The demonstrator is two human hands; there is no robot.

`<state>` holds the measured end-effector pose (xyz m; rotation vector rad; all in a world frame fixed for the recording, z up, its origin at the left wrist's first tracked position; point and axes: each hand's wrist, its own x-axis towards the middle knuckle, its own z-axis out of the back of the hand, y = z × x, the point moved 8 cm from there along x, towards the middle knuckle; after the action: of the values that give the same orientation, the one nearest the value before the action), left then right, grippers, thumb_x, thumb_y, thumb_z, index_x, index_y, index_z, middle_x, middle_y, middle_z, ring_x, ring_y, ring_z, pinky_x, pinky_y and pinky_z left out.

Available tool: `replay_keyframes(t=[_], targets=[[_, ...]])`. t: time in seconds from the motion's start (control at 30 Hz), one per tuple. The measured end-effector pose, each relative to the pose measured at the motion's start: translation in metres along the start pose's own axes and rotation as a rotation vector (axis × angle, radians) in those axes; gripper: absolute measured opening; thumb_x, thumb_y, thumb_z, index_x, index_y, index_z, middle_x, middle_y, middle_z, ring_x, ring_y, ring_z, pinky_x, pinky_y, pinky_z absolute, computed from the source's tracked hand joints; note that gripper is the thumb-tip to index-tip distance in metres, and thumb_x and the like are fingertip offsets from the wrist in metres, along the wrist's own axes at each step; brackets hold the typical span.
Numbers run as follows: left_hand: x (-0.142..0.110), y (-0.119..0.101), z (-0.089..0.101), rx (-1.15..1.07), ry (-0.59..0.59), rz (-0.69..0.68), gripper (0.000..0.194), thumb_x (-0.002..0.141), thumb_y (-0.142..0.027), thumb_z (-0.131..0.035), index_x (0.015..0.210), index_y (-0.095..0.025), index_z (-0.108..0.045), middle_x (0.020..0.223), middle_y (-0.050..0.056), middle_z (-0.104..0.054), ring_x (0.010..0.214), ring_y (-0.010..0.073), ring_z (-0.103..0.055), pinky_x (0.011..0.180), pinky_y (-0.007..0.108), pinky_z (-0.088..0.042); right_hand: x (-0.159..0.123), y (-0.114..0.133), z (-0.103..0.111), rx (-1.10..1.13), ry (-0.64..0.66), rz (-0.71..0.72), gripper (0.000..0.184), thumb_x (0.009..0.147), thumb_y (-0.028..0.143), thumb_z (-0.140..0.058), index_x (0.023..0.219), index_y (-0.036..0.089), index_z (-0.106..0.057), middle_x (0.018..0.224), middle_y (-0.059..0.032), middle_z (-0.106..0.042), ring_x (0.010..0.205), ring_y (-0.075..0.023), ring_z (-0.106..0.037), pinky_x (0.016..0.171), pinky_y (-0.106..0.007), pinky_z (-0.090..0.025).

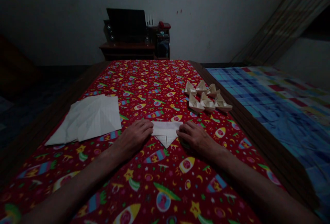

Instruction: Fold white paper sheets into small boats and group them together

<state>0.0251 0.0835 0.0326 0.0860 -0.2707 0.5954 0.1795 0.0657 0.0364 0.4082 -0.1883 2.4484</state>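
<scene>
A partly folded white paper [166, 132], its point toward me, lies on the red patterned tablecloth [160, 182]. My left hand [134, 136] rests palm down, fingers curled onto the paper's left end. At the paper's right end my right hand [194, 136] presses down with its fingers bent. Both hands pin the paper flat against the cloth.
A fanned stack of white sheets [89, 118] lies to the left. Several folded paper boats [206, 98] sit at the right, near the table's wooden edge [247, 121]. A blue checked cloth [278, 97] lies beyond it. A dark desk with electronics [134, 42] stands against the far wall.
</scene>
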Motion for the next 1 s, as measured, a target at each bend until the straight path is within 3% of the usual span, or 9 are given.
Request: replay_keyframes(t=[0.1, 0.17, 0.3, 0.53, 0.7, 0.83, 1.0], targets=[[0.005, -0.017, -0.001, -0.049, 0.0, 0.01, 0.032, 0.091, -0.011, -0.035, 0.118, -0.014, -0.052, 0.13, 0.011, -0.052, 0.128, 0.0241, -0.038, 0.107, 0.047, -0.032, 0.0, 0.0, -0.001, 0.0, 0.013, -0.013, 0.02, 0.091, 0.015, -0.044, 0.094, 0.015, -0.064, 0.093, -0.0111, -0.059, 0.082, -0.0203, -0.046, 0.067, -0.032, -0.042], [0.011, -0.033, -0.009, -0.113, 0.054, -0.005, 0.042, 0.091, -0.013, -0.034, 0.133, -0.016, -0.04, 0.139, 0.01, -0.045, 0.133, 0.0219, -0.033, 0.111, 0.046, -0.027, 0.0, 0.0, -0.002, 0.005, 0.01, -0.022, 0.019, 0.091, 0.016, -0.045, 0.094, 0.015, -0.064, 0.093, -0.011, -0.059, 0.082, -0.0204, -0.047, 0.067, -0.032, -0.042], [0.021, -0.048, -0.025, -0.153, 0.136, 0.039, 0.049, 0.094, -0.031, -0.035, 0.139, -0.011, -0.031, 0.147, 0.014, -0.031, 0.137, 0.0227, -0.023, 0.111, 0.042, -0.027, -0.008, -0.005, -0.004, 0.044, -0.045, -0.041, 0.022, 0.091, 0.016, -0.043, 0.101, 0.016, -0.063, 0.096, -0.0107, -0.06, 0.084, -0.0196, -0.049, 0.071, -0.033, -0.044], [0.018, -0.045, -0.03, -0.11, 0.145, 0.046, 0.049, 0.095, -0.034, -0.034, 0.14, -0.015, -0.029, 0.149, 0.01, -0.026, 0.139, 0.0206, -0.018, 0.113, 0.04, -0.02, -0.02, -0.017, -0.009, 0.044, -0.044, -0.133, 0.025, 0.088, 0.015, -0.046, 0.108, 0.013, -0.061, 0.105, -0.0136, -0.061, 0.094, -0.0225, -0.052, 0.079, -0.038, -0.047], [0.018, -0.046, -0.029, -0.113, 0.109, 0.04, 0.05, 0.095, -0.033, -0.036, 0.14, -0.015, -0.029, 0.149, 0.011, -0.027, 0.139, 0.0209, -0.018, 0.113, 0.041, -0.02, -0.017, 0.005, -0.003, -0.004, -0.063, -0.163, 0.034, 0.089, 0.012, -0.042, 0.12, 0.011, -0.055, 0.122, -0.0163, -0.058, 0.111, -0.0264, -0.051, 0.092, -0.047, -0.044], [0.015, -0.046, -0.028, -0.11, 0.109, 0.034, 0.05, 0.095, -0.034, -0.034, 0.141, -0.013, -0.029, 0.149, 0.011, -0.025, 0.139, 0.0213, -0.017, 0.113, 0.041, -0.021, -0.015, 0.026, -0.008, 0.065, -0.002, -0.148, 0.049, 0.091, 0.031, -0.045, 0.134, 0.007, -0.041, 0.137, -0.0183, -0.044, 0.128, -0.0262, -0.039, 0.104, -0.047, -0.036], [0.001, -0.034, -0.019, -0.066, 0.108, 0.068, 0.05, 0.096, -0.035, -0.033, 0.141, -0.015, -0.029, 0.147, 0.011, -0.031, 0.137, 0.0218, -0.023, 0.112, 0.043, -0.023, -0.023, 0.019, -0.01, 0.093, 0.03, -0.209, 0.045, 0.091, 0.033, -0.046, 0.131, 0.011, -0.046, 0.137, -0.016, -0.045, 0.129, -0.0253, -0.04, 0.106, -0.048, -0.034]])
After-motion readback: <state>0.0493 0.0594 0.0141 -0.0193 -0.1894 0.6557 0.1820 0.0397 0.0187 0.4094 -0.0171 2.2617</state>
